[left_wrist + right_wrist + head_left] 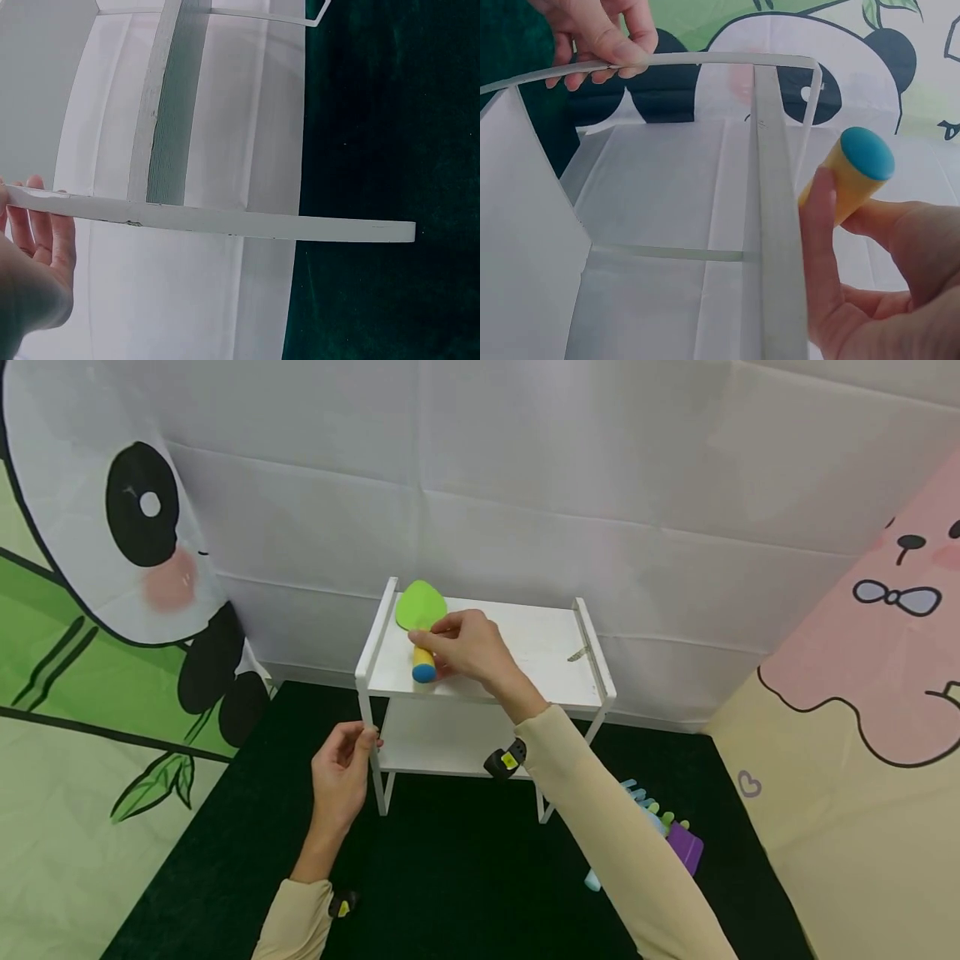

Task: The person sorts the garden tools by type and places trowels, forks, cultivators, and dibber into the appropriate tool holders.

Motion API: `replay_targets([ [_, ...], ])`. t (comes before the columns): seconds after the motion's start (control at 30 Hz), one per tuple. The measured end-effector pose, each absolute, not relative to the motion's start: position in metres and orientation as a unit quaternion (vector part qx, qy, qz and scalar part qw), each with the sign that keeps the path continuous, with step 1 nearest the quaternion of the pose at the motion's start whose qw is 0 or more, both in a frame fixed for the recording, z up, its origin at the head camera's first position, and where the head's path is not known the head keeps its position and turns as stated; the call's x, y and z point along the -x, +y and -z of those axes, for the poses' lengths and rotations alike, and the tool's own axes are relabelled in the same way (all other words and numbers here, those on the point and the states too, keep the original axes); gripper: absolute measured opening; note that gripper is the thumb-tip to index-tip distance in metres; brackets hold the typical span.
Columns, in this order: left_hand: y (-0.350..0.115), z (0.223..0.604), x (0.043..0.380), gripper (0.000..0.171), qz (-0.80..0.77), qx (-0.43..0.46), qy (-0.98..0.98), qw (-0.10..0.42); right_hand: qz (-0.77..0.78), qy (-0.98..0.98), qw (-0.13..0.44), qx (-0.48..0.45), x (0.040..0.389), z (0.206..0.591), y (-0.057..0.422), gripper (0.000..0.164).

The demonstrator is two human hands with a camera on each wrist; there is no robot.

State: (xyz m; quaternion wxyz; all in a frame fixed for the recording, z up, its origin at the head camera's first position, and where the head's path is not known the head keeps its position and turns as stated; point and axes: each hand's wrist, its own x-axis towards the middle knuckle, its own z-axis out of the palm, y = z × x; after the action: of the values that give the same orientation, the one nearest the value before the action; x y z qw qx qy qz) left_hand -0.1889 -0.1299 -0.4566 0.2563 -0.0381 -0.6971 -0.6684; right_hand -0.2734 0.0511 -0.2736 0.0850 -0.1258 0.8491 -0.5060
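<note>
My right hand [472, 647] pinches the yellow handle of a toy with a rounded green head [421, 605] and a blue end cap. It lies over the left part of the white shelf unit's top board [525, 643], its green head toward the back. In the right wrist view, thumb and fingers are on either side of the yellow handle [845, 191], blue cap outward; the green head is hidden there. Lower down, my left hand [343, 772] grips the front left leg [225, 220] of the shelf unit, its fingers curled round the white bar.
A lower board [435, 735] spans the shelf unit. On the dark green floor [465, 877] at right lie a purple toy piece [684, 847] and several blue and green ones, partly behind my right sleeve. White cloth [495, 543] hangs behind; printed panels stand left and right.
</note>
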Motion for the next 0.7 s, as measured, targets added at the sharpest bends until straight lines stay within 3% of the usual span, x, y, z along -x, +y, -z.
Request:
replay_targets([
  [0.17,-0.125,0.444,0.182,0.017,0.662,0.041,-0.702,0.26,0.498,0.854,0.078,0.13,0.272,0.274,0.048,0.044],
  [0.5,-0.133,0.469,0.197,0.016,0.667,0.033,-0.698,0.258,0.518,0.84,0.09,0.137,0.27,0.276,0.05,0.042],
  [0.7,-0.129,0.454,0.188,0.017,0.669,0.029,-0.699,0.251,0.514,0.84,0.088,0.148,0.265,0.276,0.055,0.042],
])
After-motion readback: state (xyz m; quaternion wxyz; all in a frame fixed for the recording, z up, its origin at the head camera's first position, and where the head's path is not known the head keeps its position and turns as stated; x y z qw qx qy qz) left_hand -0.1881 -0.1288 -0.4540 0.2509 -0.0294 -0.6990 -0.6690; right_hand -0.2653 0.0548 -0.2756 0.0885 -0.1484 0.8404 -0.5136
